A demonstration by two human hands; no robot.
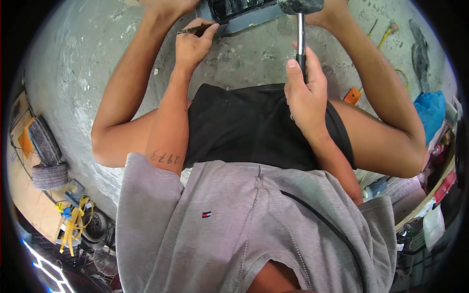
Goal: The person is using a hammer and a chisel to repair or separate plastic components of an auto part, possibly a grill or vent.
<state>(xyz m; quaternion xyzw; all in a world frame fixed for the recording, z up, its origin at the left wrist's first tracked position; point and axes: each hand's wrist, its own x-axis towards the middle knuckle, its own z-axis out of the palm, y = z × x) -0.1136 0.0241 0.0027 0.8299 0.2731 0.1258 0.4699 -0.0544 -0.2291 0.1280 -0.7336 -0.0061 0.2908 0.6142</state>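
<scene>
Pinched in my left hand (pixel 195 46) is a thin, dark, flat tool (pixel 193 29), its far end at the near left edge of a grey-and-black slatted part (pixel 249 22) on the floor at the top, which runs out of view. My right hand (pixel 308 93) is closed round the black grip of a hammer with a chrome shaft (pixel 301 34). Its dark head (pixel 300 6) is raised at the top, over or beside the part's right end; I cannot tell if they touch. My bare legs are bent on either side.
Stained concrete floor (pixel 97 68) surrounds me. At left are tyres (pixel 44 141), a wheel (pixel 95 224) and yellow straps (pixel 78 219) by a wooden board (pixel 34 190). At right lie an orange object (pixel 351 95), a yellow cord (pixel 383 39), a blue plastic bag (pixel 430 115) and clutter.
</scene>
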